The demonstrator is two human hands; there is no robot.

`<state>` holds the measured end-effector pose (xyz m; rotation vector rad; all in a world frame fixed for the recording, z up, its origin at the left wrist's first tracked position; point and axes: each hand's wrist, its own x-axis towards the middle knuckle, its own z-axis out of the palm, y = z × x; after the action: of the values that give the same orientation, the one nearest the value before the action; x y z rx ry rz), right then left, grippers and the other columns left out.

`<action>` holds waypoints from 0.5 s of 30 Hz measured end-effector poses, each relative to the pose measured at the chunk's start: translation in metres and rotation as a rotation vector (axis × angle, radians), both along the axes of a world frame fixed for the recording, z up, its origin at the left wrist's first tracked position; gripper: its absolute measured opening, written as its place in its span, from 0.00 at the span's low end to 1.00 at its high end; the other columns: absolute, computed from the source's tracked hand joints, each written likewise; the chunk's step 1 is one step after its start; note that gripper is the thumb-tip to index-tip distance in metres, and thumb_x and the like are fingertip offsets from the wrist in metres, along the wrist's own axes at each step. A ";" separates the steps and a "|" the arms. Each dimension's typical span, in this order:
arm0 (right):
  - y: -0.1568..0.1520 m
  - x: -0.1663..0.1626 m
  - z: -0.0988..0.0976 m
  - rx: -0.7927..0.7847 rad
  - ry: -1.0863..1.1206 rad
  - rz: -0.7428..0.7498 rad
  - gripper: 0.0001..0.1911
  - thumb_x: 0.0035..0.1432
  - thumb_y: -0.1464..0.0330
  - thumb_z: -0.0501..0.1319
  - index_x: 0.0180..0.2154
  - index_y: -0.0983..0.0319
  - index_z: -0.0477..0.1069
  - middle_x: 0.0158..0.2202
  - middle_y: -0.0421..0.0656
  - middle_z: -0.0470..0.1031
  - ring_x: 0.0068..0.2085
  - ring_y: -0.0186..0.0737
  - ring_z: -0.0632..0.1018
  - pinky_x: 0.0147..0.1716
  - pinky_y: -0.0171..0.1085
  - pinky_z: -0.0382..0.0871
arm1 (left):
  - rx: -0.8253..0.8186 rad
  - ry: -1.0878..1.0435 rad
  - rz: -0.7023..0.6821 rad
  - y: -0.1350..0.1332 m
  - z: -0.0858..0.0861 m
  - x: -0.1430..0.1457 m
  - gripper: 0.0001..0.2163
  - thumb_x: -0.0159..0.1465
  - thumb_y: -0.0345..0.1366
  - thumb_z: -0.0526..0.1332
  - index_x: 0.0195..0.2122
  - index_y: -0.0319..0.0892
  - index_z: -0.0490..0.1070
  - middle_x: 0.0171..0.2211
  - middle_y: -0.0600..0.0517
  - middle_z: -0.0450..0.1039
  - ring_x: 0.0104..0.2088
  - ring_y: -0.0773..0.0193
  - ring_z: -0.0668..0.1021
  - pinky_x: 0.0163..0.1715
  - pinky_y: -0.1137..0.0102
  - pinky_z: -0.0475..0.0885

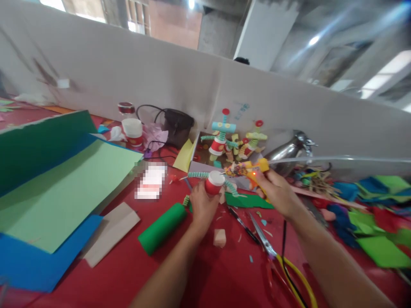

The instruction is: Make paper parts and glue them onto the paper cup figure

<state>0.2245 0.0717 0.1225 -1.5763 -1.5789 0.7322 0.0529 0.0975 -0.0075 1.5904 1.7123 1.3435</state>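
Observation:
My left hand (204, 205) is closed around a red paper cup (214, 184), which is upside down with its white base up. Pleated green paper strips (198, 174) stick out from both sides of the cup like arms. In my right hand (276, 190) is a yellow hot glue gun (257, 169) with a small lit red light. Its nozzle points left, at or just above the cup's base; whether it touches I cannot tell. A long clear glue stick (337, 159) runs out of the gun's back to the right.
A box (201, 167) behind holds cup figures (218, 145). Scissors (266, 239) with yellow handles and a black pen (244, 224) lie in front. To the left are a green roll (163, 229) and coloured sheets (70, 192); paper scraps (379, 226) and a metal bottle (289, 149) are right.

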 end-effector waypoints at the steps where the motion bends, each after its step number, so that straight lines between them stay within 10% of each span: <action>1: 0.001 0.000 0.001 0.011 -0.044 -0.006 0.24 0.60 0.45 0.54 0.35 0.60 0.68 0.27 0.40 0.72 0.21 0.32 0.65 0.20 0.34 0.57 | 0.003 0.007 0.000 0.001 0.000 0.000 0.24 0.51 0.35 0.69 0.50 0.42 0.67 0.46 0.43 0.75 0.49 0.47 0.76 0.49 0.56 0.68; 15: 0.008 -0.015 0.001 0.077 -0.346 0.018 0.20 0.66 0.53 0.49 0.46 0.58 0.70 0.27 0.41 0.75 0.29 0.44 0.75 0.30 0.38 0.63 | 0.075 0.030 -0.004 0.006 -0.006 0.001 0.26 0.53 0.37 0.68 0.53 0.41 0.65 0.47 0.42 0.74 0.49 0.47 0.76 0.49 0.55 0.69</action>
<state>0.2099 0.0793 0.1239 -1.6996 -1.8454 0.4165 0.0535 0.1034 -0.0134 1.6619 1.6938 1.4033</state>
